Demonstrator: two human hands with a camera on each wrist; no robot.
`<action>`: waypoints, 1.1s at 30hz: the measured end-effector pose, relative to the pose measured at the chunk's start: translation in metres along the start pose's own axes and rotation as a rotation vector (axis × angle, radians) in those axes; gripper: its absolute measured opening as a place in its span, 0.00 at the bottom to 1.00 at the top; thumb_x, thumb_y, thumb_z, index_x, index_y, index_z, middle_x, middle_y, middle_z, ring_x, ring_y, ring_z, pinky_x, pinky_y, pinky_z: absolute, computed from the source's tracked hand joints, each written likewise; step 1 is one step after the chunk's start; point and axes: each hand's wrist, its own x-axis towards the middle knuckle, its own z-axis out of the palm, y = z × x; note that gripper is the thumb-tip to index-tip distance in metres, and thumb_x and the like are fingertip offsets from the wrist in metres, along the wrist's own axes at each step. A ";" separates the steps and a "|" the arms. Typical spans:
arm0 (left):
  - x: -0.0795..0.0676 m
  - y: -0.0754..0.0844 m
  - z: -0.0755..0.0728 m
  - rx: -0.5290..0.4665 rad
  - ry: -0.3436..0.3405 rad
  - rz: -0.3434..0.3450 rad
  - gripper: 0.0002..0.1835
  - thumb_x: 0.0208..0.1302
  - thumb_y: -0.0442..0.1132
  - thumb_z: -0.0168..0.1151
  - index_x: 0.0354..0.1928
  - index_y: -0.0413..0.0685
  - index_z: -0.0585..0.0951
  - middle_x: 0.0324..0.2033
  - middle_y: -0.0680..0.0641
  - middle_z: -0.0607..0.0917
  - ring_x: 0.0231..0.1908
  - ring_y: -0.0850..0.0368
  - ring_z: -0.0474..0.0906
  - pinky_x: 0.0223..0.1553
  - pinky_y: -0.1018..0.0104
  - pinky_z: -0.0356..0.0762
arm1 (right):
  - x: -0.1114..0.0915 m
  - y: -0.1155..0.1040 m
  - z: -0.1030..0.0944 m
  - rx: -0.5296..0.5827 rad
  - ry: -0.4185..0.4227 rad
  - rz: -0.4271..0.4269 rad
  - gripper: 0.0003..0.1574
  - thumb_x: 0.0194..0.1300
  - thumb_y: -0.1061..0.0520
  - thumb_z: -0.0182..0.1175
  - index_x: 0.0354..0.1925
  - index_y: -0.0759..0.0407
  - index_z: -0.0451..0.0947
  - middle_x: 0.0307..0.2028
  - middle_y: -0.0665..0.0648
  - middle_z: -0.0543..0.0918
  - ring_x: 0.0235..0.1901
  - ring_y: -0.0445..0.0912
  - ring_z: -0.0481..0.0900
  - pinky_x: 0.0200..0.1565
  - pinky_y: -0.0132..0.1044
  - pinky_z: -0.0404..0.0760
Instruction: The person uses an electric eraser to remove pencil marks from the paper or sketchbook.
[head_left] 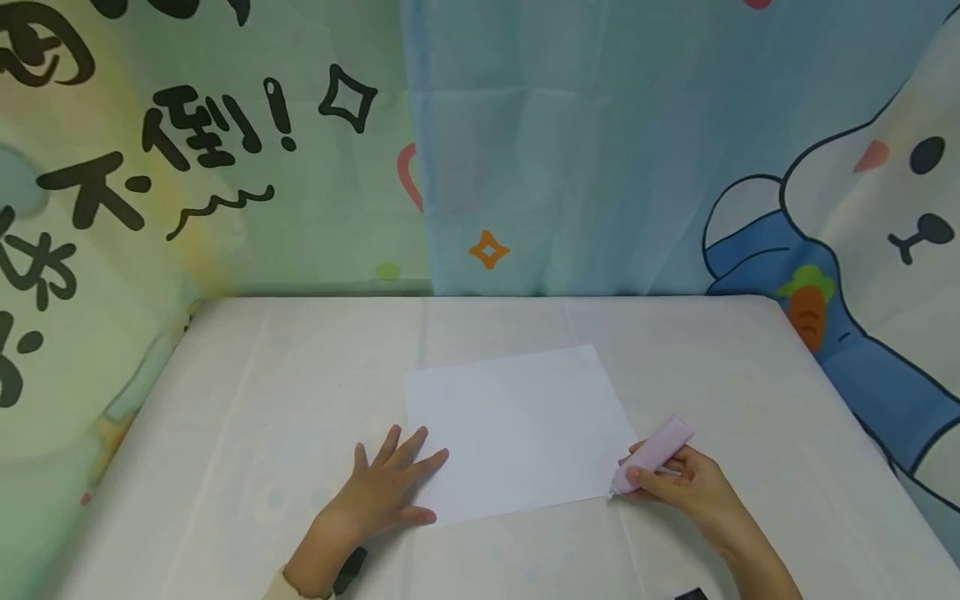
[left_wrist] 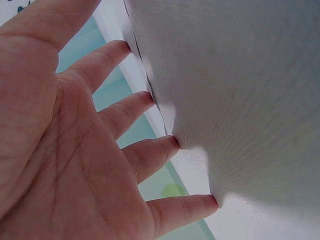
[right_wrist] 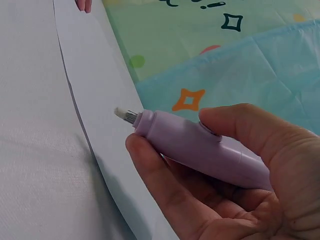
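Observation:
A blank white sheet of paper [head_left: 517,433] lies slightly turned on the table. My left hand [head_left: 382,492], fingers spread, rests its fingertips on the paper's left side; the left wrist view shows the palm [left_wrist: 85,145] raised off the surface. In my right hand [head_left: 697,483] is a pale purple electric eraser [head_left: 658,452], gripped between thumb and fingers. Its tip points down and left, at the paper's near right corner. Seen from the right wrist, the eraser [right_wrist: 200,150] has a whitish tip in a metal holder, and the thumb lies on a button on its barrel.
A white cloth [head_left: 322,367] covers the table. Behind it hangs a printed curtain [head_left: 570,183] with writing and a cartoon animal. A small black object [head_left: 350,571] shows beside my left wrist, and another dark piece [head_left: 692,594] at the bottom edge near my right wrist.

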 end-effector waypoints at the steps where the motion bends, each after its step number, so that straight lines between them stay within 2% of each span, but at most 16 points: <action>1: 0.000 0.000 0.000 0.000 0.001 0.000 0.41 0.55 0.55 0.68 0.71 0.53 0.68 0.73 0.38 0.59 0.72 0.29 0.47 0.58 0.19 0.45 | 0.000 0.000 0.001 -0.003 -0.003 0.003 0.17 0.64 0.72 0.59 0.50 0.74 0.69 0.40 0.49 0.86 0.41 0.42 0.86 0.41 0.36 0.84; 7: -0.001 0.000 -0.001 0.004 0.001 -0.005 0.41 0.54 0.55 0.68 0.70 0.54 0.68 0.73 0.38 0.59 0.72 0.29 0.48 0.58 0.19 0.45 | 0.002 0.000 0.009 0.003 0.009 -0.032 0.17 0.62 0.74 0.59 0.50 0.76 0.69 0.42 0.49 0.84 0.42 0.42 0.86 0.41 0.37 0.84; 14: -0.002 0.000 -0.002 0.002 0.000 0.001 0.41 0.55 0.54 0.68 0.70 0.53 0.68 0.73 0.38 0.59 0.72 0.29 0.48 0.58 0.19 0.45 | 0.006 -0.007 0.023 -0.065 0.140 -0.025 0.23 0.60 0.73 0.62 0.52 0.81 0.67 0.41 0.46 0.82 0.40 0.38 0.85 0.40 0.32 0.84; 18: -0.001 -0.001 -0.001 0.002 0.007 0.009 0.41 0.55 0.54 0.68 0.70 0.53 0.68 0.73 0.38 0.60 0.72 0.29 0.48 0.57 0.19 0.46 | 0.009 -0.010 0.032 -0.063 0.174 -0.077 0.24 0.58 0.74 0.63 0.52 0.77 0.68 0.41 0.46 0.82 0.39 0.37 0.86 0.39 0.32 0.84; 22: -0.001 -0.003 -0.001 0.012 0.009 0.015 0.41 0.55 0.54 0.68 0.70 0.53 0.68 0.73 0.37 0.60 0.71 0.29 0.49 0.57 0.19 0.47 | 0.014 -0.008 0.042 0.013 0.152 -0.191 0.23 0.56 0.79 0.62 0.49 0.67 0.73 0.40 0.49 0.83 0.39 0.40 0.87 0.38 0.33 0.84; 25: -0.001 -0.004 -0.001 0.013 0.008 0.014 0.41 0.55 0.54 0.68 0.70 0.53 0.68 0.73 0.38 0.60 0.71 0.29 0.49 0.57 0.19 0.47 | 0.017 -0.006 0.050 0.060 0.122 -0.254 0.25 0.54 0.82 0.60 0.47 0.63 0.75 0.40 0.50 0.85 0.39 0.41 0.87 0.39 0.32 0.84; 27: -0.001 -0.004 -0.001 0.015 0.008 0.015 0.41 0.55 0.54 0.68 0.70 0.53 0.68 0.73 0.38 0.59 0.71 0.29 0.49 0.57 0.19 0.47 | 0.019 -0.005 0.053 0.067 0.112 -0.255 0.24 0.54 0.82 0.60 0.47 0.65 0.75 0.40 0.50 0.86 0.39 0.41 0.87 0.40 0.31 0.83; 33: -0.001 -0.004 -0.002 0.024 0.005 0.010 0.41 0.55 0.54 0.68 0.70 0.53 0.68 0.73 0.38 0.59 0.71 0.29 0.49 0.57 0.19 0.48 | 0.022 -0.006 0.060 -0.025 0.092 -0.212 0.22 0.56 0.77 0.63 0.49 0.76 0.69 0.41 0.47 0.85 0.41 0.39 0.86 0.42 0.29 0.82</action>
